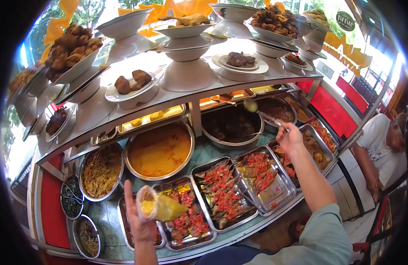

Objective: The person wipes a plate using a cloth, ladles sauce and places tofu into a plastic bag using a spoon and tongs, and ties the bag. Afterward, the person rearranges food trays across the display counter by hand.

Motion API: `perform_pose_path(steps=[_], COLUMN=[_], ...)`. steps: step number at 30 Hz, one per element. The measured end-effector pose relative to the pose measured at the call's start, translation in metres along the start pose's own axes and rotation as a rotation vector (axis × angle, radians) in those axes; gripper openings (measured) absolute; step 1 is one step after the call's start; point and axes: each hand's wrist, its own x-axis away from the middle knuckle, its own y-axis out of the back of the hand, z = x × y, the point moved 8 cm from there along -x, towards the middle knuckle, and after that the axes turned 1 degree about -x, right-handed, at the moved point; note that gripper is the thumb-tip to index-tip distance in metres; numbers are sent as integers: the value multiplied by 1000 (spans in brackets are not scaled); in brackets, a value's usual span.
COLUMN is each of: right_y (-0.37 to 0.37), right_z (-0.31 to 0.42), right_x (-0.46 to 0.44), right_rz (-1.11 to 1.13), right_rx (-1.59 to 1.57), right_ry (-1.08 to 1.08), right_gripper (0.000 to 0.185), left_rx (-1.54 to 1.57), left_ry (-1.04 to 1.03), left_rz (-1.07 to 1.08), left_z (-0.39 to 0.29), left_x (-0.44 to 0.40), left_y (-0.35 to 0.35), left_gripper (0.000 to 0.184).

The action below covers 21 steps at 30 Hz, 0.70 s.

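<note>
1. The plastic bag (pixel 171 209) is just nearer the wearer than the orange curry basin (pixel 159 150). Its long axis runs sideways, the open mouth facing left and slightly toward the wearer, the tapered end pointing right.
2. The left hand (pixel 141 223) holds the bag at its mouth, fingers stretched toward the basin; the thumb's hold is hidden.
3. The right hand (pixel 289 140), well right of the basin, is closed around the handle of a ladle (pixel 251 105). The handle slants from the hand up and left to the scoop, which is above the gap between the dark stew basin (pixel 230 124) and the brown sauce basin (pixel 277 110).
4. Nearer the wearer than the basin, rectangular trays (pixel 211 238) hold chunky, red-topped food; the bag and left hand partly cover the leftmost ones.
5. Left of it is a round bowl of shredded yellow food (pixel 100 174).
6. Beyond it, a shelf (pixel 177 90) bears glossy white plates and bowls, several piled with rough brown pieces.
7. The bag is thin, translucent and yellow inside; basins and trays are shiny metal.
</note>
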Motion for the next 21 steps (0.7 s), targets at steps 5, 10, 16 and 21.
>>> perform_pose_path(steps=[5, 10, 16, 21], right_y=[22, 3, 5, 14], right_z=[56, 64, 48, 53], right_x=[-155, -229, -271, -259], right_rz=[-72, -222, -193, -113], right_rx=[462, 1390, 1484, 1456], right_ry=[378, 962, 815, 1015], right_gripper=[30, 33, 41, 67], left_rx=[-195, -284, -247, -307], left_ry=[-114, -222, -180, -233], left_rz=[-124, -242, -340, -282], left_z=[-9, -12, -12, -14], left_x=[32, 64, 90, 93], left_y=[-34, -56, -58, -75], left_gripper=[120, 123, 119, 116])
